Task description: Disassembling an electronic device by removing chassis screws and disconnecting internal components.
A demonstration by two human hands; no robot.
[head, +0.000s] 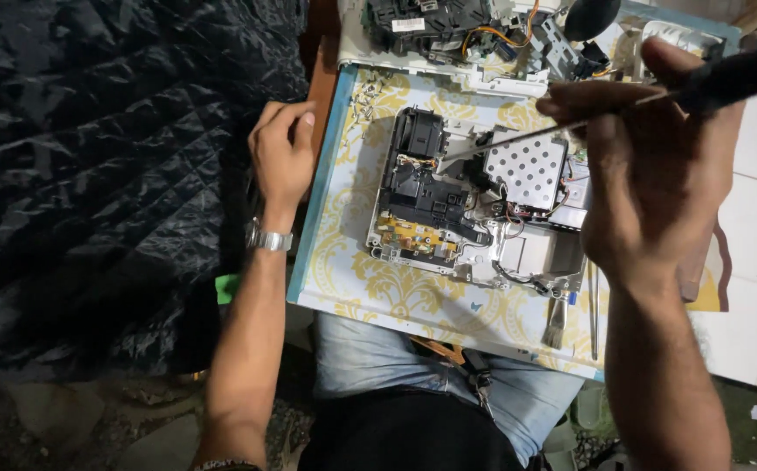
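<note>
Dark quilted cloth [90, 157] fills left of frame. Patterned tabletop [352, 279] at centre carries the opened device chassis [474, 205]. Right hand [657, 166], upper right, grip closed around a long screwdriver [570, 126], tip reaching into chassis top. Left hand [284, 157] rests loosely curled on tabletop's left edge, holding nothing; wristwatch [269, 237] below it.
</note>
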